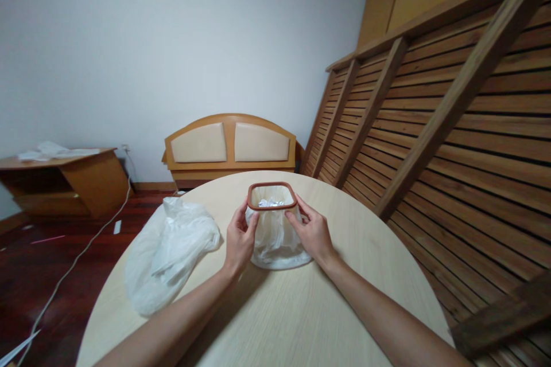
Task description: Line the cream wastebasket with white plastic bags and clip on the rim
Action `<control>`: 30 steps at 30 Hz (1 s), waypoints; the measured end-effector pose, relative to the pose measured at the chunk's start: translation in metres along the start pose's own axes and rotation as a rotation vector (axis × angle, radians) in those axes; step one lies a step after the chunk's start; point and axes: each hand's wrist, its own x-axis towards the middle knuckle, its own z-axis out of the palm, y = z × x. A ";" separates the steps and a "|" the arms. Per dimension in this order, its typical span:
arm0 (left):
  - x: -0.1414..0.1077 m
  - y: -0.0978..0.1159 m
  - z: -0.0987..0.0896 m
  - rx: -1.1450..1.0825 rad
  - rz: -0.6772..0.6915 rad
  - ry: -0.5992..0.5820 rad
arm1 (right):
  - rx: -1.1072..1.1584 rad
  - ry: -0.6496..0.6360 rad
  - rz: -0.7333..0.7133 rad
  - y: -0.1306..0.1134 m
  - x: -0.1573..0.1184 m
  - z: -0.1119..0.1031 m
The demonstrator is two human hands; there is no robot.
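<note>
A small trash bin [275, 241] stands upright on the round pale wooden table [344, 298]. Thin whitish plastic film drapes down around its outside, and a brown rounded-square rim [272, 208] sits on top. Through the opening, some crinkled, shiny plastic shows inside. My left hand [240, 238] grips the bin's left side just under the rim, thumb in front. On the right side, my right hand [313, 232] holds it the same way; its other fingers are partly hidden behind the bin. Left of my left hand lies a crumpled white plastic bag [185, 241].
Slatted wooden bed frames [413, 126] lean along the right. Beyond the table is a padded headboard [230, 146] against the wall. A low wooden cabinet [92, 178] with white plastic on it stands left, and a cable [81, 252] crosses the dark red floor.
</note>
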 end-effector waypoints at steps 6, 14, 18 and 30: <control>-0.001 0.000 0.001 -0.026 -0.021 0.015 | -0.036 -0.004 -0.020 -0.001 0.001 -0.001; -0.003 0.002 0.001 0.019 -0.036 0.015 | -0.078 -0.002 -0.027 -0.003 0.002 -0.002; -0.002 0.002 0.001 0.024 -0.039 0.000 | -0.065 0.001 -0.035 0.000 0.001 -0.003; 0.006 0.014 -0.013 0.267 0.061 0.015 | -0.134 0.009 -0.124 -0.007 0.004 -0.010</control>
